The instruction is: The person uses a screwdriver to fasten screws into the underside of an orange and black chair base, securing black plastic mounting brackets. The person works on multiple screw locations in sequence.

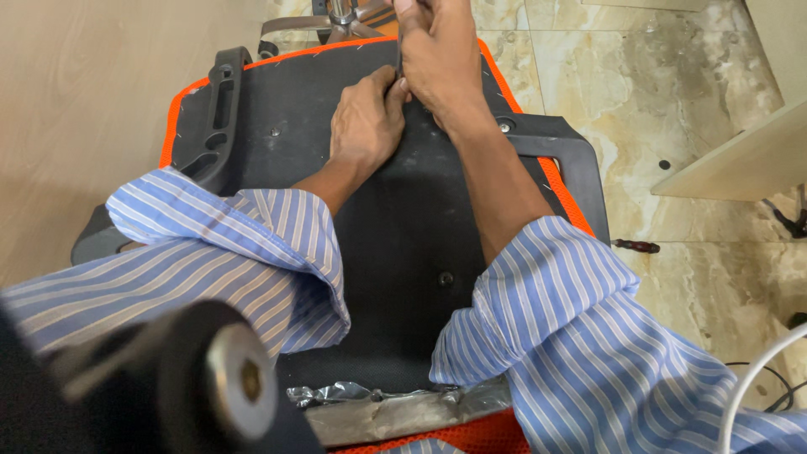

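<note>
While seat base lies flat under me: both hands at far edge.
left hand (366,118): pressed flat on seat base (403,244).
right hand (439,52): pinched on thin strip (398,49), running near-to-far.

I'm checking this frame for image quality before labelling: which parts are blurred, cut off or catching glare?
Head view: the round black knob nearest the lens is soft and out of focus; the right hand is cropped at the top edge; the left hand and the black seat underside are sharp under even light; crinkled plastic wrap catches mild glare.
</note>
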